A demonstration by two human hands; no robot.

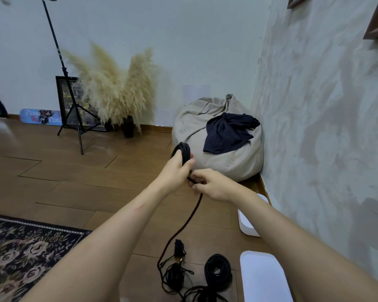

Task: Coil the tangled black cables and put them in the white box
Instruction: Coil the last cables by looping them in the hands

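the left hand (176, 168) grips a wound coil of black cable (183, 150) held up in front of a beanbag (238, 164), while the right hand (211, 185) pinches its loose strand (191, 215), which drops to the tangled cables (179, 277) on the floor (96, 171) beside the white box (263, 280).

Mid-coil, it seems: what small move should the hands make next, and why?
Probably lay on another loop: the right hand pinches the black cable just below the coil that the left hand grips, and the cable runs down from there to the loose tangle below, so plenty remains to wind.
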